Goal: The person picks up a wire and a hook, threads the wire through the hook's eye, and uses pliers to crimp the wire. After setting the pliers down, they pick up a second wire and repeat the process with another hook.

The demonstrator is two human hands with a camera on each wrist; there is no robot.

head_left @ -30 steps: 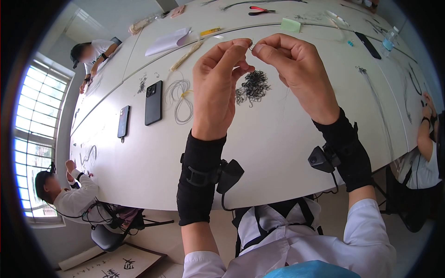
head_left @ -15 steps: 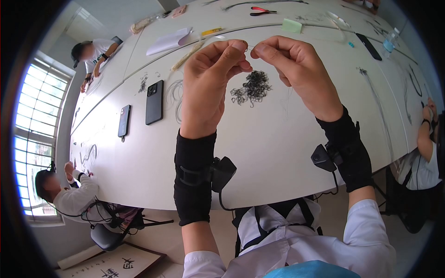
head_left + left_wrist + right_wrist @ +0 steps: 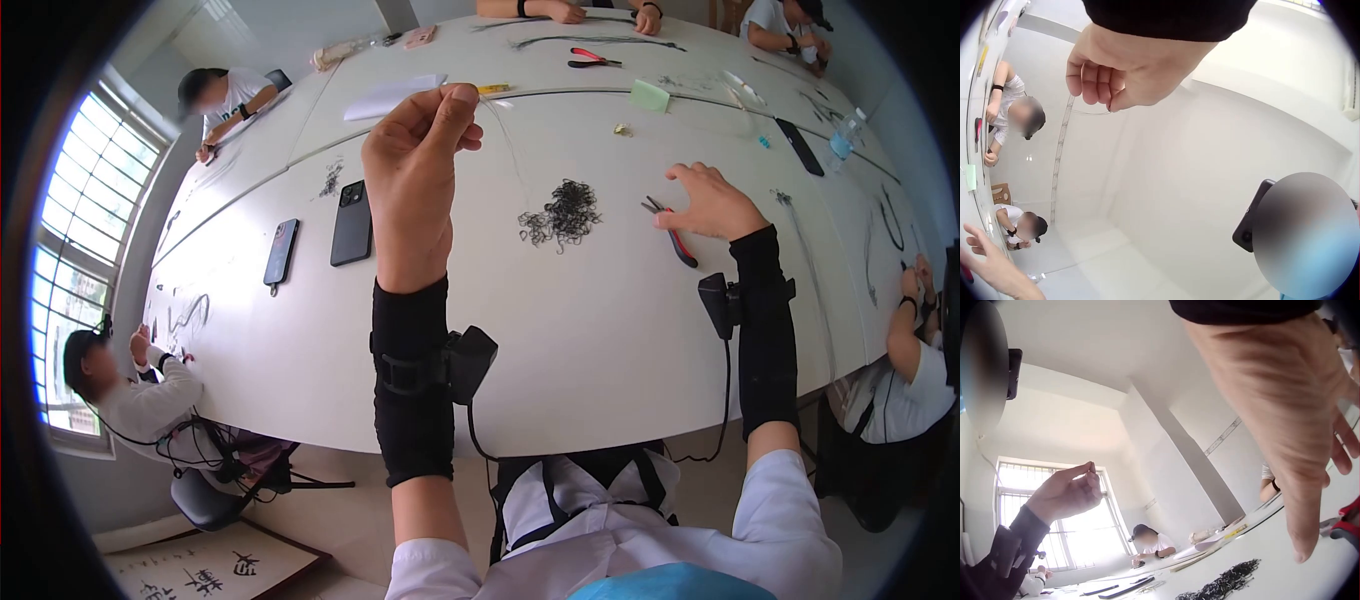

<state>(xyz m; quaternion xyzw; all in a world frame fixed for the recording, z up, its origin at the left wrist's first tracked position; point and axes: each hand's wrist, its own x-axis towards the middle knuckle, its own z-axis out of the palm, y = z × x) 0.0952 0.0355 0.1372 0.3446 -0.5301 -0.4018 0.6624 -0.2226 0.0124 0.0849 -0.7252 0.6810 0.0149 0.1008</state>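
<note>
Thumb and fingertips of my left hand (image 3: 415,175) pinch a thin pale wire (image 3: 512,140), raised above the table; the wire also shows at the fingertips in the left wrist view. My right hand (image 3: 708,203) has its fingers spread over red-handled pliers (image 3: 682,248), whose jaws point up and left by the thumb. Whether the hand touches them I cannot tell. Between the hands lies a pile of small dark curled pieces (image 3: 568,215). In the right wrist view the right hand (image 3: 1285,419) reaches down beside the pliers (image 3: 1346,526).
Two phones (image 3: 350,228) (image 3: 281,252) lie left of my left hand. Farther back are paper (image 3: 390,98), another pair of pliers (image 3: 594,60) and a green note (image 3: 650,96). A black object (image 3: 799,147) and a bottle (image 3: 846,137) stand right. Several people sit around the table.
My right hand has let go near the left fingertips and moved right and down, opening over the pliers. My left hand has shifted slightly left, still pinching the wire. The head view has shifted.
</note>
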